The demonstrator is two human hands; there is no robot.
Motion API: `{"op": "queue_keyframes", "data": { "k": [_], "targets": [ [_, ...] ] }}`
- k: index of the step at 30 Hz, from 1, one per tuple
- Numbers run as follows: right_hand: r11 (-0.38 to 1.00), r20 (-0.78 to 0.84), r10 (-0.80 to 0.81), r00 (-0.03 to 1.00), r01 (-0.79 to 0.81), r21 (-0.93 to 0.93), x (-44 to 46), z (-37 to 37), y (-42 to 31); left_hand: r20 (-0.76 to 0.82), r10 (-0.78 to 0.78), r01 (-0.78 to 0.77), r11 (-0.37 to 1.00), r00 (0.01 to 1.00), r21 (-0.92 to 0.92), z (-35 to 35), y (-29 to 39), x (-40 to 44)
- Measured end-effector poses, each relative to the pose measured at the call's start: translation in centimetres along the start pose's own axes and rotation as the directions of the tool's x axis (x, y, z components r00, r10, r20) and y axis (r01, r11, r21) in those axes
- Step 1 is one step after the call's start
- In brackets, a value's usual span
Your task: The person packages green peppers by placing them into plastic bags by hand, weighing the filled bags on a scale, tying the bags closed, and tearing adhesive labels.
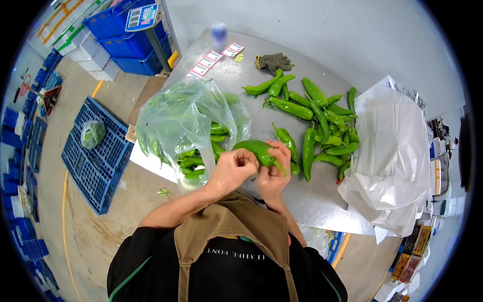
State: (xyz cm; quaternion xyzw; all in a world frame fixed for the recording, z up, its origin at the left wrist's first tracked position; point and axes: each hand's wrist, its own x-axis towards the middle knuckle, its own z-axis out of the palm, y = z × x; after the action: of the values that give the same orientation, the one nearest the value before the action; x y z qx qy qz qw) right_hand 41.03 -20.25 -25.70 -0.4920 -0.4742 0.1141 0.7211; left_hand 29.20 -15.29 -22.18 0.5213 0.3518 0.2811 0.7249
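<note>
A large green pepper (255, 147) is held between my two hands, just above the front part of the metal table. My left hand (233, 170) is closed in a pinch at its lower left side. Around its stem end, the fingers of my right hand (275, 170) are wrapped. Left of my hands, a clear plastic bag (176, 108) stands open, with several green peppers inside. Loose green peppers (322, 118) lie in a pile on the right side, some close by my right hand.
White plastic bags (385, 151) cover the table's right end. A grey work glove (274, 61), barcode labels (205, 64) and a blurred cup (219, 32) are toward the back. A scale (142, 17) stands by blue crates (133, 45). A blue pallet (95, 151) bears a bagged green item.
</note>
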Motion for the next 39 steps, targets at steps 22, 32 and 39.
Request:
{"op": "queue_keyframes", "data": {
  "k": [22, 32, 39],
  "targets": [
    [0.775, 0.083, 0.197, 0.977, -0.207, 0.597, 1.5, 0.0, -0.1, -0.161, 0.708, -0.192, 0.391, 0.688, 0.900, -5.6, 2.8, -7.4],
    [0.874, 0.438, 0.064, 0.897, -0.263, 0.410, 1.0, 5.0, -0.7, -0.219, 0.487, -0.154, 0.614, 0.845, 0.774, -6.8, 2.7, -8.8],
    [0.953, 0.442, -0.127, 0.888, -0.015, 0.304, 1.7, 6.9, -0.4, 0.145, 0.105, -0.121, 0.987, 0.984, 0.106, -7.4, 3.7, -10.3]
  ]
}}
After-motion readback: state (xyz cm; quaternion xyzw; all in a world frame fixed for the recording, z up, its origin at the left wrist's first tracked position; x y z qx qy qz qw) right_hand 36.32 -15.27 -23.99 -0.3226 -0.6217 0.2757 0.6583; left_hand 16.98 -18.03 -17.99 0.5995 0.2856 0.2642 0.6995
